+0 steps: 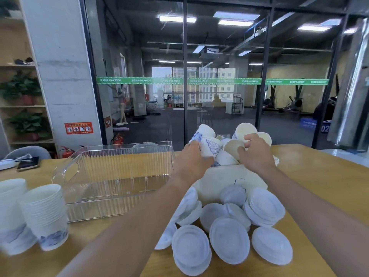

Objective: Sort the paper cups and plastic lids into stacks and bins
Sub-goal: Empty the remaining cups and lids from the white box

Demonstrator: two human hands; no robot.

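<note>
Paper cups (pixel 223 144) heaped in a cream bag (pixel 229 182) at 12 o'clock, both hands in the pile.

Left hand (pixel 192 156) curls around a blue-patterned cup (pixel 210 147); right hand (pixel 255 150) pinches a plain cup (pixel 233 147). Plastic lids (pixel 229 232) spill at 6 o'clock. Stacked cups (pixel 47 214) stand at 9 o'clock beside a clear bin (pixel 119 176) on the wooden table (pixel 319 176).

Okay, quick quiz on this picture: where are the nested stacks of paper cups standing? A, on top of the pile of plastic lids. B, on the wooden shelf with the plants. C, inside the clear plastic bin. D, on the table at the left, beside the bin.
D: the stacks of paper cups stand upright on the table, left of the clear plastic bin.
</note>
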